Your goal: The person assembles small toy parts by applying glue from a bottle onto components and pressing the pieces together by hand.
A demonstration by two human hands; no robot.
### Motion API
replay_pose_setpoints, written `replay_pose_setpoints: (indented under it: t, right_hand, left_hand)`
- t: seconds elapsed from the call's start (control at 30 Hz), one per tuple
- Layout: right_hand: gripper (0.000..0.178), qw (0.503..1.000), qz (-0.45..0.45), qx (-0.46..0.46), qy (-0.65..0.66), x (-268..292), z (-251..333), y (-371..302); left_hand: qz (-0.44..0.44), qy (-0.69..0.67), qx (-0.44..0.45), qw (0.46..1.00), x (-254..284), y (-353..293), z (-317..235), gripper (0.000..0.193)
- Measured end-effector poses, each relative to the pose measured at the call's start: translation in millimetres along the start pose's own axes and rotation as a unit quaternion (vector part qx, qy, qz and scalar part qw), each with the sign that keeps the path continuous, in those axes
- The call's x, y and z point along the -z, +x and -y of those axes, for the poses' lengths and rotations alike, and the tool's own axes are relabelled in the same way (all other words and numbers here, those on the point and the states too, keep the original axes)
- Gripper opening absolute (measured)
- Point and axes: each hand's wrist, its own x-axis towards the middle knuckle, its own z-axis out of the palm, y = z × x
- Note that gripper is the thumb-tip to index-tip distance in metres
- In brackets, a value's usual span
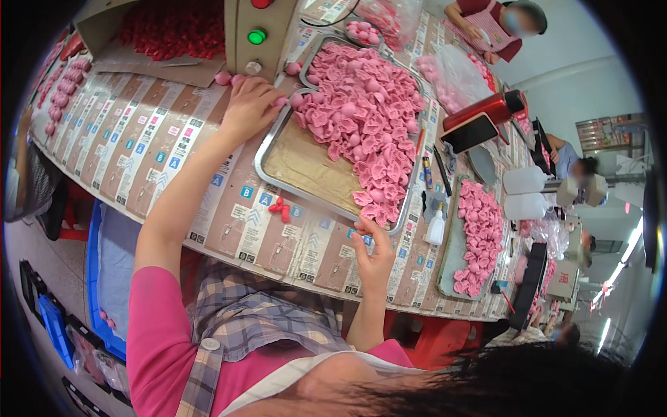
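Note:
My left hand reaches to the foot of a beige machine, its fingers closed around a small pink ball. More pink balls lie against that hand. To its right is a metal tray lined with brown paper, heaped with pink petal-shaped pieces and some round pink balls. My right hand hovers by the tray's near right corner, thumb and forefinger apart, with nothing visible between them. Just past its fingertips are pink petal pieces on the tray.
The beige machine has a green button. Small red pieces lie before the tray. Rightward are a white squeeze bottle, a second petal tray and a phone on a red stand. Another person works across the table.

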Motion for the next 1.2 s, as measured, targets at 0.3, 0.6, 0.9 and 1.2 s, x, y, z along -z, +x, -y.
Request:
replay_pose_setpoints:
  t: [0.3, 0.6, 0.9, 1.2]
  right_hand:
    - [0.022, 0.984, -0.111, 0.038, -0.132, 45.9, -25.6, 20.4]
    - [0.044, 0.894, -0.154, -0.183, -0.379, 135.1, -111.7, 42.7]
    - [0.045, 0.955, -0.186, -0.180, -0.147, 140.0, -98.5, 37.4]
    - [0.025, 0.988, -0.093, -0.027, 0.118, 133.2, -89.1, 57.8]
  left_hand:
    - [0.040, 0.102, -0.050, 0.993, -5.6, 6.3, 9.1, 0.024]
    - [-0.028, -0.014, -0.080, 0.996, 25.0, 26.3, -41.3, 0.022]
    - [0.375, -0.495, 0.055, 0.782, -13.0, 40.3, -240.6, 0.035]
    - [0.348, -0.708, 0.300, 0.536, -77.9, 48.8, -308.5, 0.051]
